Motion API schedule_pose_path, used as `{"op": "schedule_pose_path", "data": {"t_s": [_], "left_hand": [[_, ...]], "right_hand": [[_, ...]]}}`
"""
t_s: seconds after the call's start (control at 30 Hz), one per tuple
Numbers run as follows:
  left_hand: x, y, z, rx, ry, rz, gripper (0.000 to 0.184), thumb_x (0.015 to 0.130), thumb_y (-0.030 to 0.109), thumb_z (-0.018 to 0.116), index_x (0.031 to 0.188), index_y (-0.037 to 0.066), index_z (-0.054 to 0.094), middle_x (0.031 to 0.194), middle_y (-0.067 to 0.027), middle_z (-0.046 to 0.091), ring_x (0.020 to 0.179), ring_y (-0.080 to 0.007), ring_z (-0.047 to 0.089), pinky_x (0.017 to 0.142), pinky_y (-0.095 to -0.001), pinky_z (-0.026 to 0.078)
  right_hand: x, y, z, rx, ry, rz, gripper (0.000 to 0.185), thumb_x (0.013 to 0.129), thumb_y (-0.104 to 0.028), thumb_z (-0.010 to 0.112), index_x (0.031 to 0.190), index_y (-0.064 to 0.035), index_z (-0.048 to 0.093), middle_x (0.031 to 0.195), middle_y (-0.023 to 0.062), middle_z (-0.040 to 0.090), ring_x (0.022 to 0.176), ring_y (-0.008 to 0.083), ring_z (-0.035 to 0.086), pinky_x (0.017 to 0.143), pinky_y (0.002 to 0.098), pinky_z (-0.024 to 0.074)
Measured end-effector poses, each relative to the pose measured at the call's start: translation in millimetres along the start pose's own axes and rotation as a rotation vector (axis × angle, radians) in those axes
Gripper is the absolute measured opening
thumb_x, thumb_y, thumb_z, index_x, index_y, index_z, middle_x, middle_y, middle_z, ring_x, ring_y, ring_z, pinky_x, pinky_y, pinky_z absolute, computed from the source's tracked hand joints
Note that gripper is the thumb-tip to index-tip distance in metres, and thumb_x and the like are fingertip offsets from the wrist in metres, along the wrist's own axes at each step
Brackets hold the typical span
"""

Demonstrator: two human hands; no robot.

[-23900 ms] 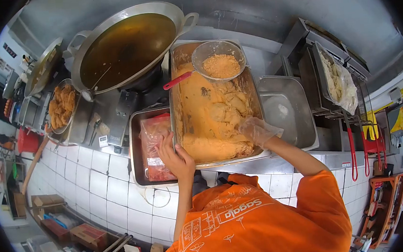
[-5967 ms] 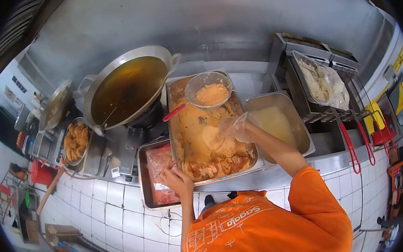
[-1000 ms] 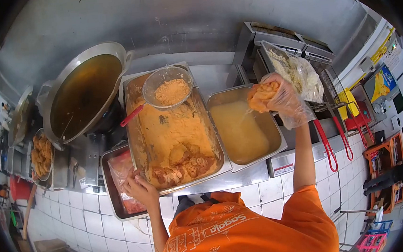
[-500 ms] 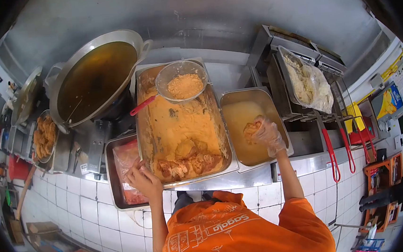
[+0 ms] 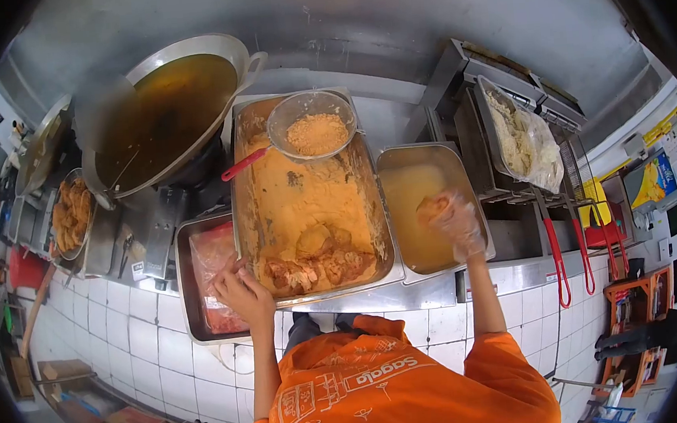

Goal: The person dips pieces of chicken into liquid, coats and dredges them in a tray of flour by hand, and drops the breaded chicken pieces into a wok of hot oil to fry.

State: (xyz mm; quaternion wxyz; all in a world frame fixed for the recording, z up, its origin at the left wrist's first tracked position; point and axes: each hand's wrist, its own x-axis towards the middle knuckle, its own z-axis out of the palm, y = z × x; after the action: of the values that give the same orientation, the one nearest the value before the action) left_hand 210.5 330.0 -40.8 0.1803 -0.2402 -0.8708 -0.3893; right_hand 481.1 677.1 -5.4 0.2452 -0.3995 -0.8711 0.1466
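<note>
A: Differing how from six seconds ago?

B: No longer working in the floured tray (image 5: 337,293); now holding a clump of coated meat (image 5: 434,210) in the gloved right hand (image 5: 464,229), fingers closed around it, inside the right-hand pan (image 5: 422,156). Sitting lower than one second ago, when being held up at that pan's far right. Blurring slightly; unable to tell how deep in the cloudy liquid (image 5: 410,226).

A: Doing what with the bare left hand (image 5: 243,295)?

B: Resting it at the floured tray's near left corner, as before. Bending the fingers; unable to tell whether gripping the rim.

A: Containing what, by vessel?

B: Listing, at left, a bowl (image 5: 90,231) of fried pieces (image 5: 71,215); far left, a wide wok (image 5: 234,53) of dark oil (image 5: 179,105); near left, a steel tray (image 5: 189,303) with bagged red meat (image 5: 213,257).

A: Continuing?

B: Recording, at centre, orange flour (image 5: 306,198) in the floured tray, with coated pieces (image 5: 319,269) near and a red-handled sieve (image 5: 278,129) of crumbs (image 5: 316,134) far. Showing cloudy liquid in the right-hand pan, against almost none twenty-four seconds ago. Adding, far right, a tray (image 5: 496,147) of pale food (image 5: 507,130) under clear plastic (image 5: 542,152).
</note>
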Motion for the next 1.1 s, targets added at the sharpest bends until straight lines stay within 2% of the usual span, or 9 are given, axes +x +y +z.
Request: {"op": "schedule_pose_path", "data": {"t_s": [0.27, 0.33, 0.5, 0.67, 0.77, 0.87, 0.93, 1.03, 1.1], "left_hand": [[1, -2, 5, -0.011, -0.017, -0.006, 0.03, 0.102, 0.018, 0.046, 0.12, 0.003, 0.064, 0.122, -0.0089, 0.068, 0.115, -0.0307, 0.051, 0.108, -0.0476, 0.028], [1, -2, 3, -0.041, -0.047, -0.037, 0.03, 0.1, 0.015, 0.047, 0.122, 0.003, 0.063, 0.121, -0.0091, 0.069, 0.119, -0.0323, 0.05, 0.116, -0.0519, 0.02], [-1, -2, 1, -0.042, -0.044, -0.026, 0.031, 0.1, 0.015, 0.047, 0.125, 0.004, 0.062, 0.116, -0.0066, 0.071, 0.117, -0.0305, 0.051, 0.115, -0.052, 0.02], [2, 4, -3, -0.036, -0.034, -0.025, 0.031, 0.099, 0.014, 0.047, 0.126, 0.005, 0.062, 0.112, -0.0054, 0.072, 0.114, -0.0294, 0.052, 0.114, -0.0503, 0.022], [3, 3, 1, -0.053, -0.015, -0.005, 0.031, 0.099, 0.014, 0.047, 0.125, 0.006, 0.062, 0.109, -0.0049, 0.072, 0.113, -0.0294, 0.052, 0.114, -0.0508, 0.022], [3, 4, -1, -0.06, -0.006, -0.025, 0.031, 0.099, 0.015, 0.047, 0.124, 0.006, 0.063, 0.109, -0.0045, 0.073, 0.114, -0.0294, 0.052, 0.114, -0.0523, 0.022], [2, 4, -1, -0.064, -0.003, -0.048, 0.031, 0.099, 0.015, 0.048, 0.124, 0.006, 0.063, 0.109, -0.0046, 0.073, 0.114, -0.0294, 0.052, 0.114, -0.0536, 0.021], [2, 4, -1, -0.06, -0.021, -0.06, 0.03, 0.099, 0.016, 0.049, 0.123, 0.007, 0.064, 0.111, -0.0039, 0.072, 0.115, -0.0293, 0.053, 0.114, -0.0548, 0.021], [2, 2, 0, -0.04, -0.018, -0.042, 0.03, 0.098, 0.017, 0.049, 0.123, 0.007, 0.064, 0.113, -0.0046, 0.071, 0.116, -0.0293, 0.053, 0.114, -0.0554, 0.021]], "right_hand": [[21, -28, -70, 0.219, 0.046, 0.01, 0.041, 0.075, -0.018, 0.085, 0.108, -0.0123, 0.062, 0.105, 0.0038, 0.064, 0.101, 0.0169, 0.063, 0.086, 0.0348, 0.0517], [18, -30, -61, 0.207, 0.043, 0.0, 0.042, 0.075, -0.019, 0.085, 0.109, -0.0124, 0.062, 0.105, 0.0043, 0.064, 0.101, 0.0172, 0.063, 0.087, 0.0348, 0.0517], [-17, -14, 4, 0.086, -0.137, 0.021, 0.044, 0.075, -0.021, 0.086, 0.11, -0.0128, 0.062, 0.105, 0.0053, 0.064, 0.101, 0.018, 0.063, 0.087, 0.0347, 0.0517], [15, -79, -48, 0.505, -0.172, 0.005, 0.046, 0.074, -0.023, 0.087, 0.111, -0.0131, 0.062, 0.105, 0.0064, 0.064, 0.101, 0.0188, 0.063, 0.088, 0.0347, 0.0517], [25, -138, -54, 0.691, -0.373, -0.058, 0.047, 0.074, -0.024, 0.087, 0.112, -0.0133, 0.062, 0.106, 0.007, 0.064, 0.101, 0.0192, 0.063, 0.089, 0.0346, 0.0517], [16, -193, -31, 0.462, -0.763, -0.043, 0.051, 0.079, -0.027, 0.083, 0.122, -0.0152, 0.06, 0.11, 0.0064, 0.065, 0.101, 0.0188, 0.062, 0.091, 0.0346, 0.051], [14, -198, 22, 0.335, -0.849, -0.231, 0.052, 0.082, -0.028, 0.078, 0.128, -0.0173, 0.056, 0.112, 0.0072, 0.066, 0.104, 0.0199, 0.063, 0.094, 0.0365, 0.051], [19, -167, 92, 0.182, -0.886, -0.375, 0.046, 0.088, -0.033, 0.07, 0.127, -0.0119, 0.055, 0.114, 0.0089, 0.067, 0.104, 0.0233, 0.064, 0.094, 0.037, 0.0517], [50, -148, 120, 0.398, -0.886, -0.22, 0.051, 0.089, -0.034, 0.07, 0.133, -0.0126, 0.056, 0.109, 0.0132, 0.069, 0.105, 0.0275, 0.066, 0.094, 0.0374, 0.0524]]}}
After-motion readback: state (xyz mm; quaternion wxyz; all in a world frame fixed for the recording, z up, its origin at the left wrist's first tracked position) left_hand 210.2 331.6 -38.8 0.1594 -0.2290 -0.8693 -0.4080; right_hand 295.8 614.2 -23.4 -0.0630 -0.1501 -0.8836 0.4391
